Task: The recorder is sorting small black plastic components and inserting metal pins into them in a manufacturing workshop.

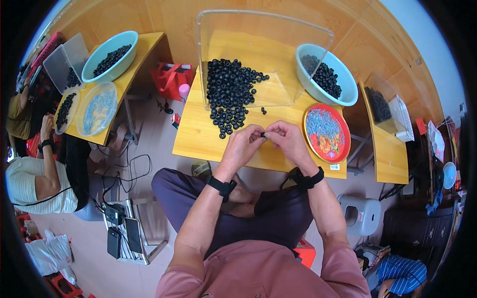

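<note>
Over the near edge of the yellow table, my left hand (245, 144) and my right hand (287, 140) meet fingertip to fingertip. Both are closed in a pinch at a small black round part (263, 134), mostly covered by the fingers; anything smaller between them cannot be made out. Just beyond lies a heap of similar black parts (231, 84), some with visible holes, spilling from a clear plastic box (271, 103) tipped on its side. To the right of my right hand, a red plate (306, 130) holds many tiny silvery-blue pieces (323, 124).
A light-blue basin (352, 94) of black parts stands at the table's back right. On the left, another person (42, 179) sits at a table with a similar basin (130, 47) and a clear tray (112, 111). A grey stool (360, 214) and loose cables (131, 169) are on the floor.
</note>
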`<state>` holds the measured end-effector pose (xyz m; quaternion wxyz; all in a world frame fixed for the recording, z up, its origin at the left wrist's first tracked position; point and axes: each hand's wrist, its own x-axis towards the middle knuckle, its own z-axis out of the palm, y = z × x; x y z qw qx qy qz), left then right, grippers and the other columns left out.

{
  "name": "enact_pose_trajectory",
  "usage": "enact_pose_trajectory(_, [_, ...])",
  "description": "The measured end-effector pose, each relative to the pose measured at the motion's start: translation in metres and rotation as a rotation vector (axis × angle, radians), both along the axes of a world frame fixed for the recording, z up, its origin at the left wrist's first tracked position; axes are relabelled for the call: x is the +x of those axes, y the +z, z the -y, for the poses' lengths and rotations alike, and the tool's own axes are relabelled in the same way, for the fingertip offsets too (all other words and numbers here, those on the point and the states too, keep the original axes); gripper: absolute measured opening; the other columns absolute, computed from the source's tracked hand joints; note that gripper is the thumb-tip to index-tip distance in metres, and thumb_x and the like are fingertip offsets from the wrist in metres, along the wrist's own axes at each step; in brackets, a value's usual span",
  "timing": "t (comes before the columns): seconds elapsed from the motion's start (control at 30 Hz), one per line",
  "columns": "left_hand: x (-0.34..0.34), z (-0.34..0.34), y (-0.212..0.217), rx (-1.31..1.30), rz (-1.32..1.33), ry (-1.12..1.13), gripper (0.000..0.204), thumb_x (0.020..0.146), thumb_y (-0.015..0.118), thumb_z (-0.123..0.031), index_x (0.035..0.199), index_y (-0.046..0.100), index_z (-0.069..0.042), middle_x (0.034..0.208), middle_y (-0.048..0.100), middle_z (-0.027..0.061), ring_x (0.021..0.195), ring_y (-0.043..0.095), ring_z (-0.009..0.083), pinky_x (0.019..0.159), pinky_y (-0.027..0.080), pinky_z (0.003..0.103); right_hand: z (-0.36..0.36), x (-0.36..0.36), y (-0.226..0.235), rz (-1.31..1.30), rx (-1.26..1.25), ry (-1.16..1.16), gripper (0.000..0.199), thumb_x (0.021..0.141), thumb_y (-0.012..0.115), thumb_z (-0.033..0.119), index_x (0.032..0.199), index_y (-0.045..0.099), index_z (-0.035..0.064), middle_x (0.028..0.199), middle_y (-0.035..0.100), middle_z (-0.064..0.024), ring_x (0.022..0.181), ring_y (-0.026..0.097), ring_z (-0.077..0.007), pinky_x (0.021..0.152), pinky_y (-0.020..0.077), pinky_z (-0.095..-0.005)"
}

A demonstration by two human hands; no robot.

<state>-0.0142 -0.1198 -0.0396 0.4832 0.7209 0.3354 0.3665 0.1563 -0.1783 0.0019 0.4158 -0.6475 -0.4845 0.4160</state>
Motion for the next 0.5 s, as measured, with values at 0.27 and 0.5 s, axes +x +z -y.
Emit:
enact_pose_trajectory(0.27, [0.001,-0.001,-0.002,0.027,0.031,0.053,0.021,0.087,0.078,-0.010,0.106,0.071,-0.002,0.085,0.073,0.0073,0.071,0.066,0.0118,0.067,0.054,0.027,-0.055,0.011,-0.006,0.652,0.096,-0.143,0.024,0.084,0.074,0.022,0.096,0.069,0.0015,0.086,0.072,-0.0185,0.083,0.070,-0.0360,0.075,0.0540,-0.0457])
enact_pose_trajectory(0.5, [0.002,0.000,-0.002,0.013,0.060,0.062,0.020,0.087,0.077,-0.008,0.105,0.071,-0.002,0.084,0.073,0.0074,0.070,0.066,0.0109,0.066,0.053,0.026,-0.062,0.015,-0.008,0.734,0.083,-0.097,0.018,0.082,0.069,0.017,0.091,0.068,0.0013,0.085,0.072,-0.0210,0.084,0.070,-0.0391,0.077,0.0545,-0.0472])
